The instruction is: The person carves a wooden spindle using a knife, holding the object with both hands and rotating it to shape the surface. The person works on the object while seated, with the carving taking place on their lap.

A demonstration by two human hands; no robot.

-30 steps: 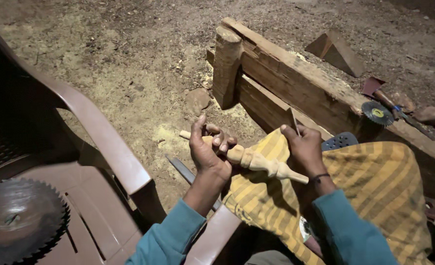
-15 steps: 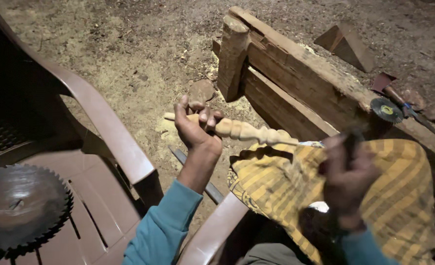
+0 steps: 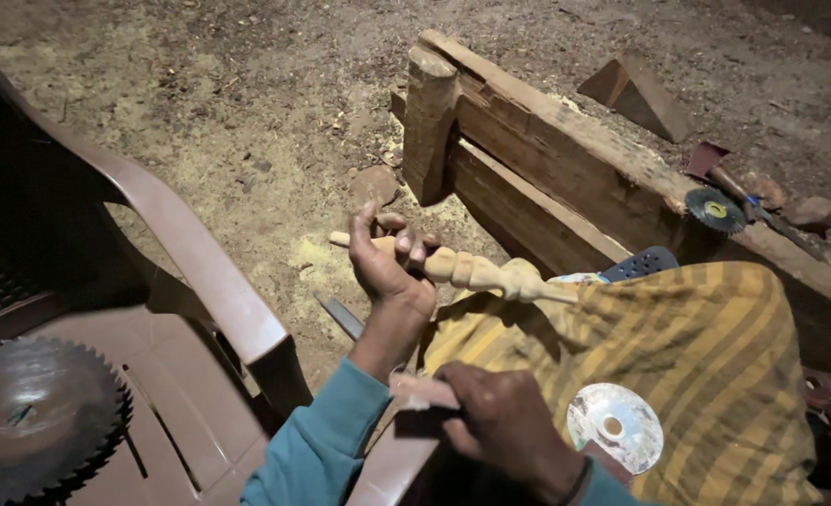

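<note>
Sawdust-strewn dirt ground (image 3: pixel 247 103) beside rough timber beams (image 3: pixel 565 169).

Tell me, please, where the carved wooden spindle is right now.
In the head view, centre frame: the carved wooden spindle is gripped by the left hand, its far end resting on the striped cloth.

Left hand (image 3: pixel 389 267): bare, no ring or glove seen. Forearm bare up to a teal sleeve (image 3: pixel 317 440), long, soft knit look, cuff plain and slightly loose, faint folds along the arm.

Right hand (image 3: pixel 509 426): bare, close under the camera, slightly blurred. A thin dark band (image 3: pixel 576 480) circles the wrist. Teal shows again just behind it at the lower edge, same cloth as the other sleeve.

Lap covered by a yellow cloth (image 3: pixel 715 375) with darker brown stripes crossing in a loose check; fabric creased, draped in broad folds. Rest of the clothing is out of view.
</note>
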